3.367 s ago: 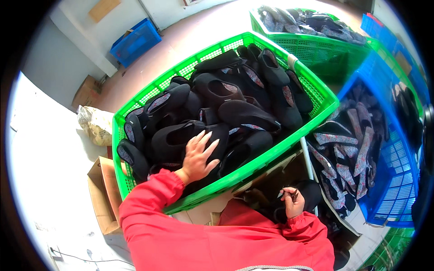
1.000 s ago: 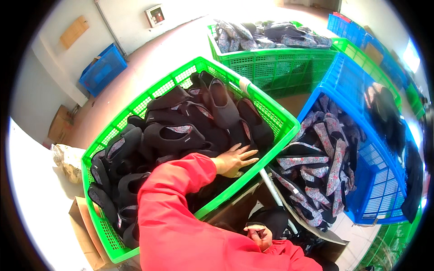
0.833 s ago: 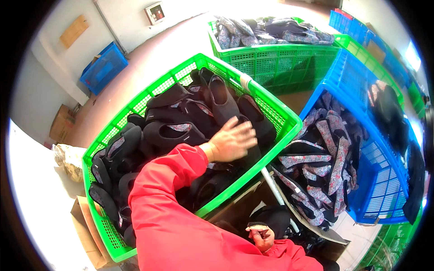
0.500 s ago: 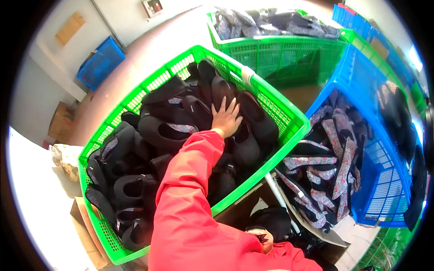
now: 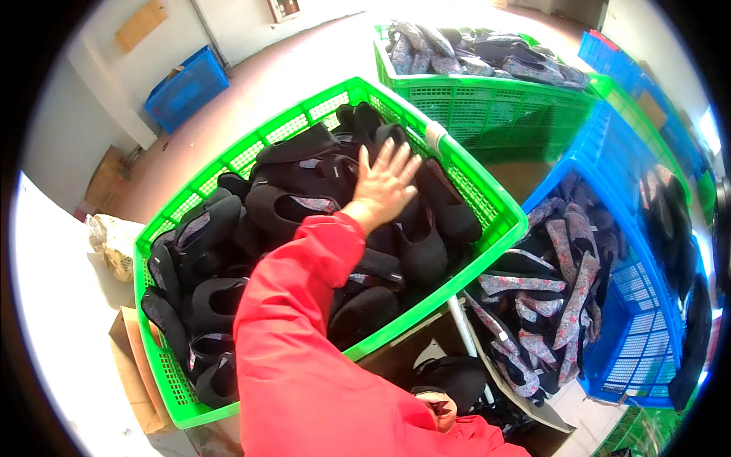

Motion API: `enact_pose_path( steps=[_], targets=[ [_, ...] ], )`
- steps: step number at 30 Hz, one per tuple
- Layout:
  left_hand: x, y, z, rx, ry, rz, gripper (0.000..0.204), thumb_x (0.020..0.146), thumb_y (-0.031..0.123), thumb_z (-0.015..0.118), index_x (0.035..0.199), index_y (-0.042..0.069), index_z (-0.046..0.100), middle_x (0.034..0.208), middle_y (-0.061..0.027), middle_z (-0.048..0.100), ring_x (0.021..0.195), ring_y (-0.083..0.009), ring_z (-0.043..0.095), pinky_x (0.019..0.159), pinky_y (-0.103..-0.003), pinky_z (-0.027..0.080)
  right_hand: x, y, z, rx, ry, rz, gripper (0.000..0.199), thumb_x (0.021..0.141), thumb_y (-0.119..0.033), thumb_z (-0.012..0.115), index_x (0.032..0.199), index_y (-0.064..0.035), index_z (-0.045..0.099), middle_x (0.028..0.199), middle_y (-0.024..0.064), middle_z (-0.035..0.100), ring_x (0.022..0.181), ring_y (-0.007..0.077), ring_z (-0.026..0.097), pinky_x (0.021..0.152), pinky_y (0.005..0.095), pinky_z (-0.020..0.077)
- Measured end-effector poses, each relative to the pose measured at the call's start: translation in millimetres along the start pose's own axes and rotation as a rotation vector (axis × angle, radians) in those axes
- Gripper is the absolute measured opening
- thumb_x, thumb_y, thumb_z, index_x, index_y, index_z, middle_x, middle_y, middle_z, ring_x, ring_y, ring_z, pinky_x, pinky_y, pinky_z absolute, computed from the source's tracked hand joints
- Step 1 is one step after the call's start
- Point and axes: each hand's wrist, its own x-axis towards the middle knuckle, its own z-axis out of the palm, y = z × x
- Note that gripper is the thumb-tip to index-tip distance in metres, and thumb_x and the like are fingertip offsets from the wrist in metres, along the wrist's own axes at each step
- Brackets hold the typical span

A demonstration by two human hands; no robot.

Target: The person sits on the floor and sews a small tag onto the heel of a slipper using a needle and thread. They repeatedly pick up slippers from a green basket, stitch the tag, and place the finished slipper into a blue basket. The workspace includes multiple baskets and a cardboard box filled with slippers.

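My left hand [image 5: 383, 186], its fingers spread, is palm down over black cloth shoes in a green plastic basket [image 5: 487, 247]. No shoe is gripped in it; the fingers seem to rest on the pile. A black shoe [image 5: 293, 204] with a patterned lining lies just left of my wrist, and another black shoe [image 5: 422, 251] is to its right. Lower down, my right hand [image 5: 443, 411] is curled beside dark black items [image 5: 453, 377]. What its fingers hold is too small and shaded to make out.
A blue crate [image 5: 647, 305] stands on the right, next to a heap of floral-patterned pieces [image 5: 525, 285]. Behind is another green basket [image 5: 487, 99], full of patterned shoes. A blue bin [image 5: 186, 87] is by the far wall. Cardboard [image 5: 137, 373] leans at the left.
My left hand has risen slightly from the shoes toward me, its fingers still spread. The view has shifted, so the baskets and bin appear moved a little right. My right hand stays low.
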Motion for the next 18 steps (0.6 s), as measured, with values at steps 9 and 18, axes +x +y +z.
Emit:
enact_pose_path(
  steps=[9,18],
  targets=[
    [-73,-125,70,0.046,-0.314,-0.746,0.060,0.097,0.047,0.047,0.152,0.029,0.033,0.160,-0.0022,0.028,0.148,-0.0352,0.020,0.107,-0.076,0.016,11,2,5,0.015,0.004,0.011,0.012,0.095,0.004,0.058,0.103,0.0033,0.066,0.096,0.0165,0.070,0.070,0.0144,0.063,0.068,0.0277,0.0524],
    [-81,-147,155,0.269,-0.115,-0.616,0.060,0.086,0.038,0.057,0.144,0.029,0.044,0.152,0.0001,0.038,0.140,-0.0299,0.030,0.099,-0.068,0.028,-4,14,8,-0.050,0.175,0.005,0.016,0.093,0.004,0.057,0.104,0.0043,0.068,0.082,0.0097,0.067,0.066,0.0139,0.059,0.064,0.0252,0.0464]
  ],
)
